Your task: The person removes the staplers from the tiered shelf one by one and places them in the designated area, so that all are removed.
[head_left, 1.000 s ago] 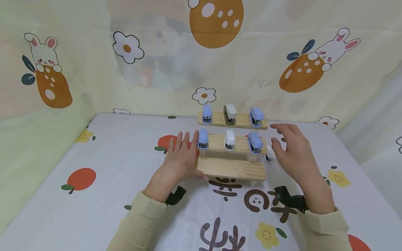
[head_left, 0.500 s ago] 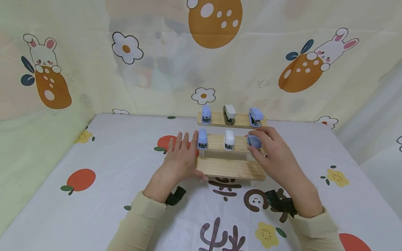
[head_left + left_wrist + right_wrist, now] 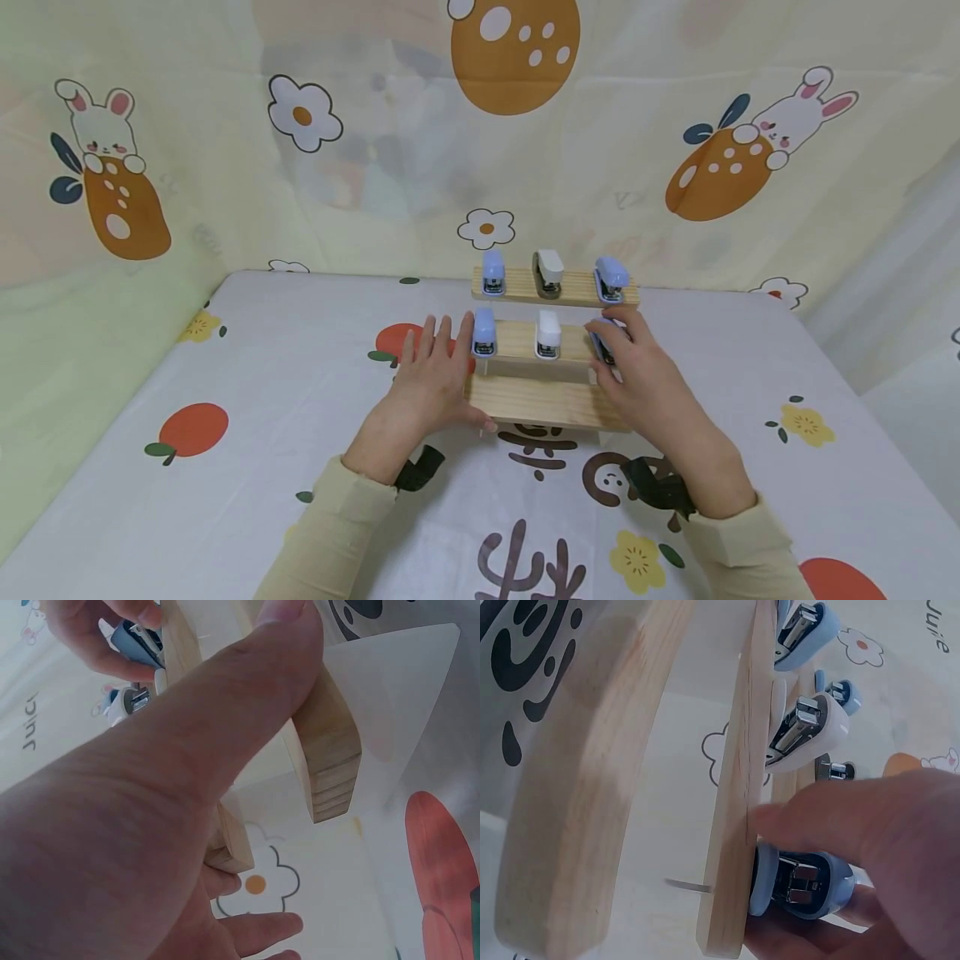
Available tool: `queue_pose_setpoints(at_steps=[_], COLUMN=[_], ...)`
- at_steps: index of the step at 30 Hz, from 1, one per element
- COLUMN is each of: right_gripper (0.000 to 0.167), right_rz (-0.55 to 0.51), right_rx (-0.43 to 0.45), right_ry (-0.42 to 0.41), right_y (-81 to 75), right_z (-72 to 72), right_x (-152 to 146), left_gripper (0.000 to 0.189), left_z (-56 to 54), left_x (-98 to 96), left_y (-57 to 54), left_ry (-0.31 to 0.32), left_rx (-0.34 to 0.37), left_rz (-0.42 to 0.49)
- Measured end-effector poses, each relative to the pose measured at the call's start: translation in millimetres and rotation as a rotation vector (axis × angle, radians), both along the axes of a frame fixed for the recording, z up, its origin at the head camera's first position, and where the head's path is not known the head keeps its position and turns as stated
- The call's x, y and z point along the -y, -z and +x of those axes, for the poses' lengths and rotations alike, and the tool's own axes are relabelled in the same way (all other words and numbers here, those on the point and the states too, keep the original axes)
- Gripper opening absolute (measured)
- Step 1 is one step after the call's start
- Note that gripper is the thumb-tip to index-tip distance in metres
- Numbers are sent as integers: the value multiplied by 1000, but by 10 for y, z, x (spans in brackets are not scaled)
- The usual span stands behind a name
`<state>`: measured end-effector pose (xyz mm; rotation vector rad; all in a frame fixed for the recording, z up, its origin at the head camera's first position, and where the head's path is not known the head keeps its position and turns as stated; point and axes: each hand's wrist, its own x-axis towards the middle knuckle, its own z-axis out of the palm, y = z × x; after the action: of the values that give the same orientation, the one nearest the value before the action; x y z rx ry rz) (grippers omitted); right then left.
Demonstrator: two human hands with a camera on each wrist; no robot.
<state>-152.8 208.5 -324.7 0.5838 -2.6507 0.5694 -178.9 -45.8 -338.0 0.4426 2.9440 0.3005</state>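
A three-tier wooden rack (image 3: 547,402) stands on the table. My right hand (image 3: 656,387) pinches a blue stapler (image 3: 832,881) at the right end of the middle board, thumb on one side and fingers on the other. That stapler stays on the board, partly covered by the fingers in the head view. My left hand (image 3: 427,387) rests at the rack's left side, fingers straight, thumb at the front of the bottom board. Beside its fingertips sits another blue stapler (image 3: 484,333); a white stapler (image 3: 548,335) stands mid-board.
On the top board are a blue stapler (image 3: 492,273) at left, a grey-and-white stapler (image 3: 548,273) in the middle and a blue stapler (image 3: 611,279) at right. A patterned cloth (image 3: 225,500) covers the table, and a printed curtain (image 3: 390,183) hangs behind.
My right hand has moved left from beside the rack and taken hold of the right-hand blue stapler, whose angle has shifted slightly. My left hand has stayed in place.
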Motion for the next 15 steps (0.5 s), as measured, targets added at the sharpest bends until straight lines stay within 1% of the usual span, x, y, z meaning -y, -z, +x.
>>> queue_pose_setpoints(at_steps=[7, 15], right_gripper=[41, 42], right_rz=[33, 39], right_rx=[3, -12], right_ry=[7, 7], right_y=[-8, -15], right_z=[1, 0], right_x=[-7, -21], left_gripper=[139, 139], left_z=[4, 8], left_x=[-6, -11], left_y=[-3, -8], left_ry=[-4, -5], left_rx=[2, -2], left_rz=[-2, 1])
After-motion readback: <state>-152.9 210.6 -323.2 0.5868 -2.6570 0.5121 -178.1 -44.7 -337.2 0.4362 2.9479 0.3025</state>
